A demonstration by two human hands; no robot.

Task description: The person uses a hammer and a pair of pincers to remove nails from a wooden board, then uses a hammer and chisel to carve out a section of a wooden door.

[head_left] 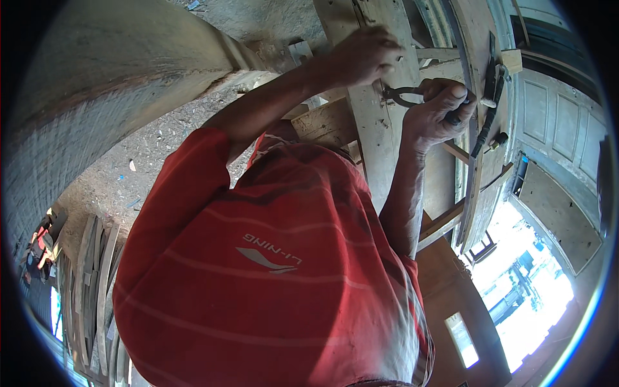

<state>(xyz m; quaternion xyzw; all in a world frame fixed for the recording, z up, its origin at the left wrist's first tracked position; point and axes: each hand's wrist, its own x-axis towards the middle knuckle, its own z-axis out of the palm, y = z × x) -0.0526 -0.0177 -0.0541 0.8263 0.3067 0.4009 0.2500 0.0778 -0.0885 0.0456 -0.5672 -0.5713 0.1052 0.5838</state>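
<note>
My right hand is closed around the handles of a pair of pincers. The dark jaws point left, over the pale wooden board in front of me. Just beyond the jaws, my left hand hovers over the same board, its fingers curled in and the thumb near them. Whatever it may pinch is too small to make out. Small dark marks dot the board's surface close to the jaws.
A second board runs along the right, bearing a long black tool and a small dark piece with a pale end. A large curved timber fills the upper left. Wood strips stand lower left; panelled doors are at right.
</note>
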